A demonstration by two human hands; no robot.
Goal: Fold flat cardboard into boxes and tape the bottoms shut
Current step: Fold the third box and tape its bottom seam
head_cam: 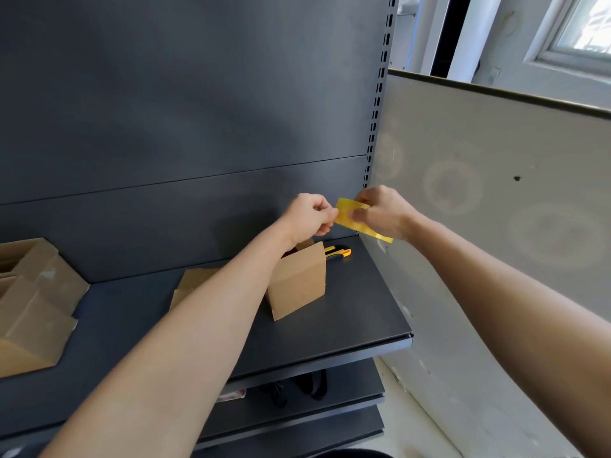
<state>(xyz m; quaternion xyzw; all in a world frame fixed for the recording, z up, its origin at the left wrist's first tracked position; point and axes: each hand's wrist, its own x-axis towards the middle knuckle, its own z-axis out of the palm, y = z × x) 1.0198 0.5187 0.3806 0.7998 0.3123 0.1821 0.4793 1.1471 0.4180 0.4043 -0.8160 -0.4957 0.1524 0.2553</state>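
Note:
Both hands are raised above the dark shelf [330,328], holding a strip of yellowish translucent tape [350,214] between them. My left hand [309,214] pinches the strip's left end. My right hand [383,211] grips its right part, and the tape runs down behind that hand to a corner at the lower right. Below the hands a small folded cardboard box [299,282] stands on the shelf. A flat piece of cardboard [191,284] lies behind my left forearm.
A yellow and black utility knife [337,252] lies at the back of the shelf behind the box. Several folded cardboard boxes [33,305] are piled at the left. A pale panel [496,226] closes the right side. Lower shelves sit beneath.

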